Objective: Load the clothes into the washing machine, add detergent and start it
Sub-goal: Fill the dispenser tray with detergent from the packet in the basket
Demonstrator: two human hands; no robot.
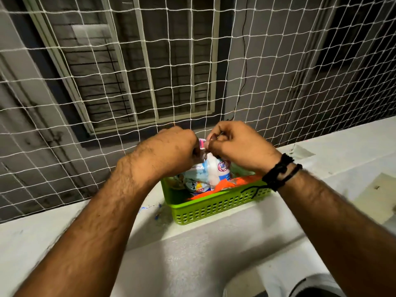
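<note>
Head view: both hands pinching top of detergent packet, seemingly upright, in green basket.

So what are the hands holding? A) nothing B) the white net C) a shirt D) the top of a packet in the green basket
D: both hands, left and right, pinch the top of the detergent packet, which stands in the green basket.
</note>
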